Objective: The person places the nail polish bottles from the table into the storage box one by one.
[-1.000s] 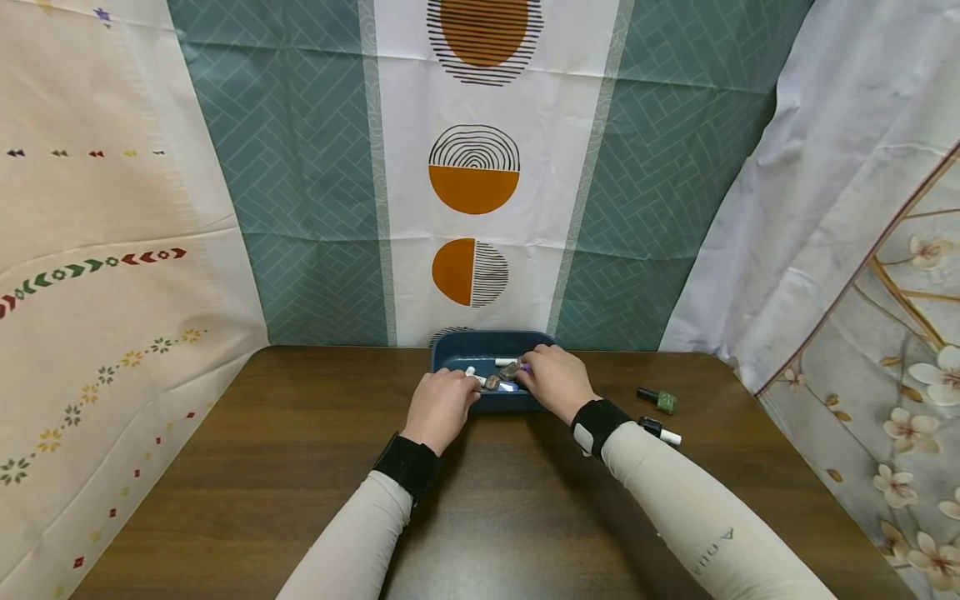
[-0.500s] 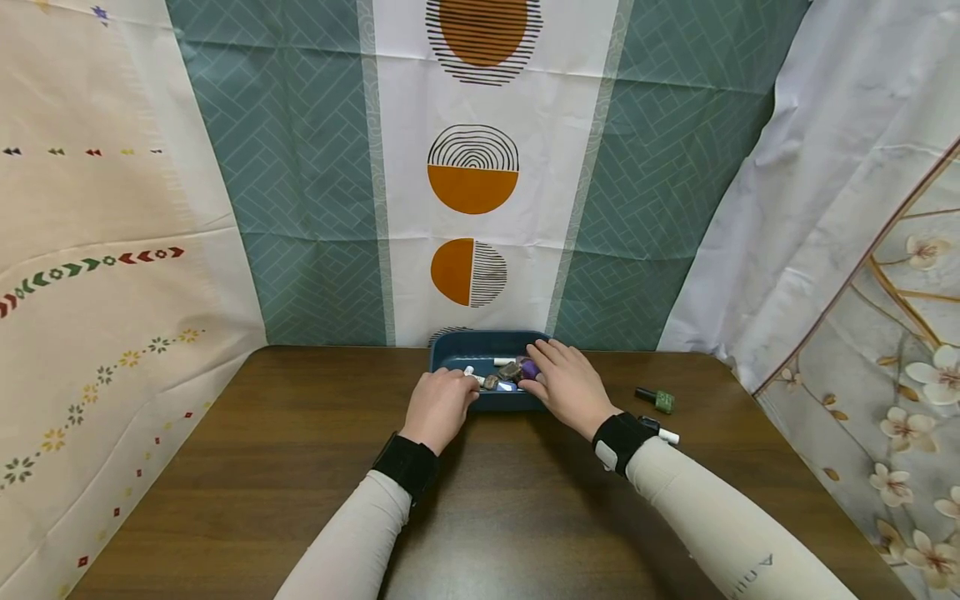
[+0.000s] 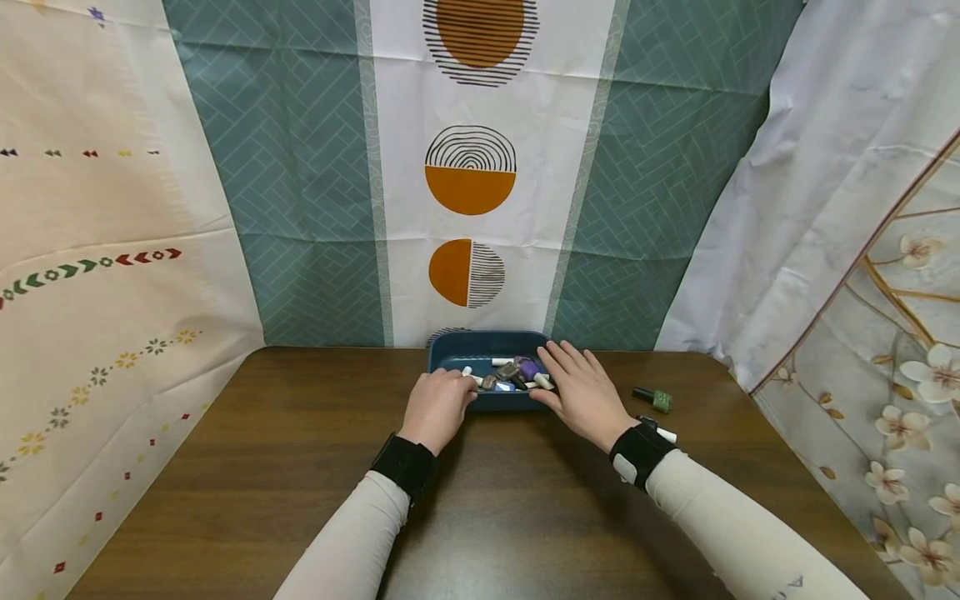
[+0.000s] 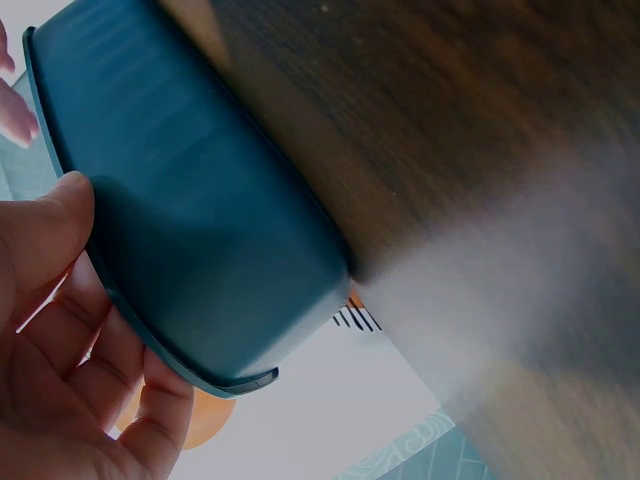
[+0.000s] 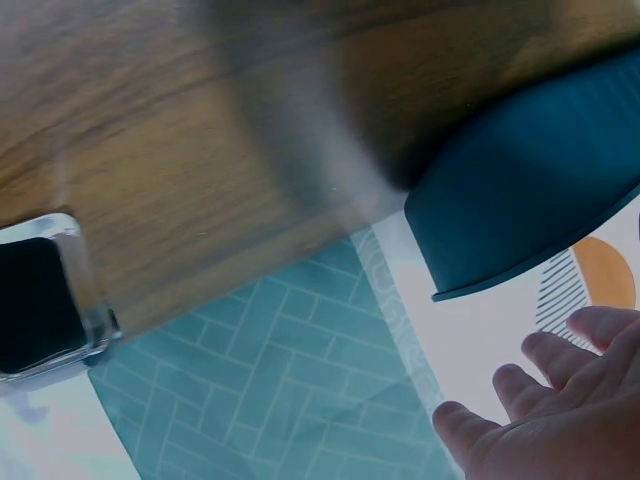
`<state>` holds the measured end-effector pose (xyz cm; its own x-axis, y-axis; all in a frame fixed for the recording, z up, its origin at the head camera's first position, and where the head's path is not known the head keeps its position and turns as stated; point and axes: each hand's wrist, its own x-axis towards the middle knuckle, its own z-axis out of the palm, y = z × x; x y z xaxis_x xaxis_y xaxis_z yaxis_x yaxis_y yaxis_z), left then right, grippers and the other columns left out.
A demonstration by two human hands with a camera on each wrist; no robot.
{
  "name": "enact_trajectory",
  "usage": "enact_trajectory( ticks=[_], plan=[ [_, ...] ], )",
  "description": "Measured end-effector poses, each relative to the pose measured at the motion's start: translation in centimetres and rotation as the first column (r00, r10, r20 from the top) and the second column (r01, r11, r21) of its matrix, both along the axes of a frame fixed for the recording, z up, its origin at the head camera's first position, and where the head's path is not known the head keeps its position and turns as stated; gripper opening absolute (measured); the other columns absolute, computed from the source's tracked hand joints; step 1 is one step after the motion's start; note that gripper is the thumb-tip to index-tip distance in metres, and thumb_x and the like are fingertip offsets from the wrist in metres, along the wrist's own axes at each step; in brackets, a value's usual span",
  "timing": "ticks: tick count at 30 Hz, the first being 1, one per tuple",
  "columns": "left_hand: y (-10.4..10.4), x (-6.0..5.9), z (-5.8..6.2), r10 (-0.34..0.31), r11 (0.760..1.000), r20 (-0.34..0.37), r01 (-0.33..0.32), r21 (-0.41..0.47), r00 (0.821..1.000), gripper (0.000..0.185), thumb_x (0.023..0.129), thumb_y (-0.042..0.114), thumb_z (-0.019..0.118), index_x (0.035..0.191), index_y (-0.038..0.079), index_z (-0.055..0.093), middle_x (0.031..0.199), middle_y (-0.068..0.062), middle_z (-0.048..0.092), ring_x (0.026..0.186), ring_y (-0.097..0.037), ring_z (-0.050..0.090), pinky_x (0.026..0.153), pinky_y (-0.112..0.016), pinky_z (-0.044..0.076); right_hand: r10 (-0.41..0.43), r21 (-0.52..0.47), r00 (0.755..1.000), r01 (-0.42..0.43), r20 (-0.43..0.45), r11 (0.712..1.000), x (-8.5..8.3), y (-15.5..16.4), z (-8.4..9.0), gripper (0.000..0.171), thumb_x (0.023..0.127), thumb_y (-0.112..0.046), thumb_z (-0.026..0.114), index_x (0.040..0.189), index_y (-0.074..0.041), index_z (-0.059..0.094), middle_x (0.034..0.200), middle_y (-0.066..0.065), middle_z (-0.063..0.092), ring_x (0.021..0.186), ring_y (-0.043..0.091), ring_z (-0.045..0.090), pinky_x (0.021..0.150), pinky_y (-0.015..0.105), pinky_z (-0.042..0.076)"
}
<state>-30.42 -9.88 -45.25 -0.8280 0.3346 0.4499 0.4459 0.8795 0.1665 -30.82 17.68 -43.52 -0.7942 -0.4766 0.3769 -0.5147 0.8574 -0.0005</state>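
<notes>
A dark blue plastic bin (image 3: 495,402) stands near the table's far edge. My left hand (image 3: 437,408) grips its front rim at the left; in the left wrist view the thumb (image 4: 62,212) presses the outer wall at the rim, with the fingers beyond it. My right hand (image 3: 581,393) is spread at the bin's right end, holding nothing, its fingers straight in the right wrist view. Small bottles lie in the bin, among them a purple one (image 3: 528,369), a grey-brown one (image 3: 507,372) and some with white caps.
A green nail polish bottle (image 3: 662,402) with a black cap lies on the table (image 3: 480,500) to the right. Beside my right wrist lies a black bottle with a white cap (image 3: 667,435). Patterned cloth (image 3: 315,208) hangs behind the table.
My right hand let go of the purple bottle, opened its fingers and drew back to the right, baring more of the bottles. The left hand stayed on the rim.
</notes>
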Motion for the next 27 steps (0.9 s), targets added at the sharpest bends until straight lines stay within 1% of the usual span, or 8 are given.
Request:
enact_trajectory(
  ticks=[6,11,20,27],
  plan=[
    [0.0,0.1,0.0,0.002,1.0,-0.002,-0.002,-0.003,1.0,0.008,0.102,0.021,0.082,0.107,0.015,0.086,0.095,-0.002,0.079,0.09,-0.025,0.07,0.083,-0.044,0.056,-0.012,0.017,1.0,0.012,0.018,1.0,0.6,1.2,-0.3,0.08,0.109,-0.05,0.067,0.169,-0.004,0.042,0.173,0.021,0.041,0.162,0.041,0.033,0.13,0.063,0.023],
    [0.0,0.2,0.1,0.003,1.0,-0.001,-0.003,0.004,1.0,0.008,0.102,0.02,0.083,0.107,0.015,0.086,0.096,-0.002,0.079,0.09,-0.025,0.07,0.085,-0.044,0.056,-0.019,0.016,1.0,0.018,0.015,1.0,1.2,2.1,-0.3,0.081,0.108,-0.05,0.069,0.168,-0.004,0.043,0.172,0.021,0.042,0.162,0.042,0.033,0.13,0.064,0.022],
    [0.0,0.2,0.1,-0.004,1.0,0.009,0.004,0.014,1.0,0.008,0.102,0.019,0.083,0.107,0.015,0.086,0.096,-0.003,0.079,0.09,-0.026,0.07,0.084,-0.045,0.056,-0.021,0.003,1.0,0.021,-0.006,1.0,2.3,3.7,-0.3,0.08,0.107,-0.047,0.071,0.167,-0.002,0.044,0.17,0.023,0.044,0.16,0.044,0.037,0.127,0.067,0.028],
    [0.0,0.0,0.1,-0.001,1.0,0.01,0.001,0.008,1.0,0.008,0.102,0.02,0.083,0.108,0.015,0.086,0.097,-0.003,0.08,0.091,-0.026,0.07,0.085,-0.045,0.057,-0.069,0.019,0.996,0.068,0.051,0.997,2.9,5.5,-0.7,0.082,0.108,-0.05,0.069,0.169,-0.003,0.04,0.173,0.022,0.04,0.162,0.043,0.033,0.129,0.065,0.023]
  ],
)
